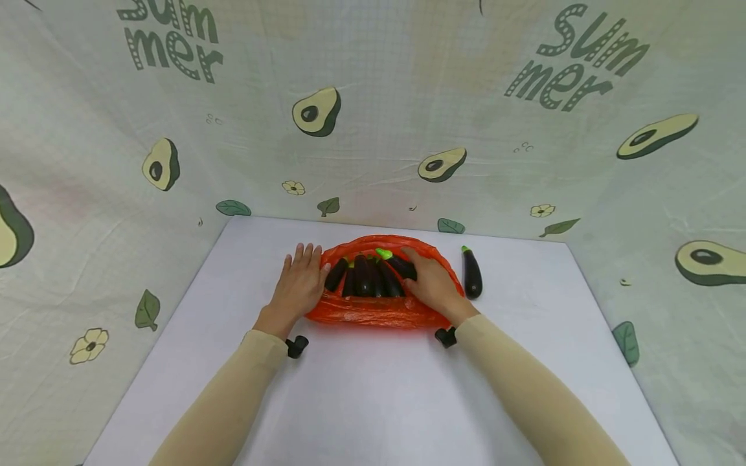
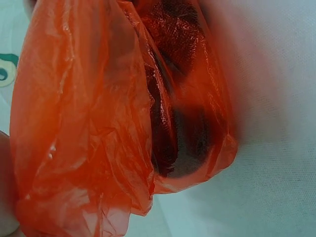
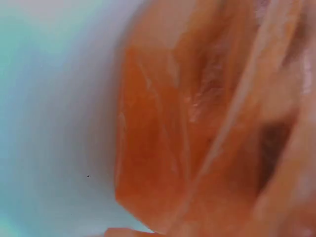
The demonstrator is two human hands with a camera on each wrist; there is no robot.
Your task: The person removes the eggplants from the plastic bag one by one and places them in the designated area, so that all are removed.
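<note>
A red plastic bag lies with its mouth spread wide on the white table, several dark eggplants side by side inside. At the bag's left edge, my left hand rests with its fingers straight and pointing away. My right hand reaches over the right rim and holds an eggplant with a bright green stem, slanted above the others. In the left wrist view, the crinkled bag fills much of the picture, dark shapes showing through it. The right wrist view shows the bag's side, blurred.
One more eggplant lies on the table just right of the bag, stem pointing away. The white table reaches back to a cloth backdrop printed with avocados and leaves, which also hangs at both sides.
</note>
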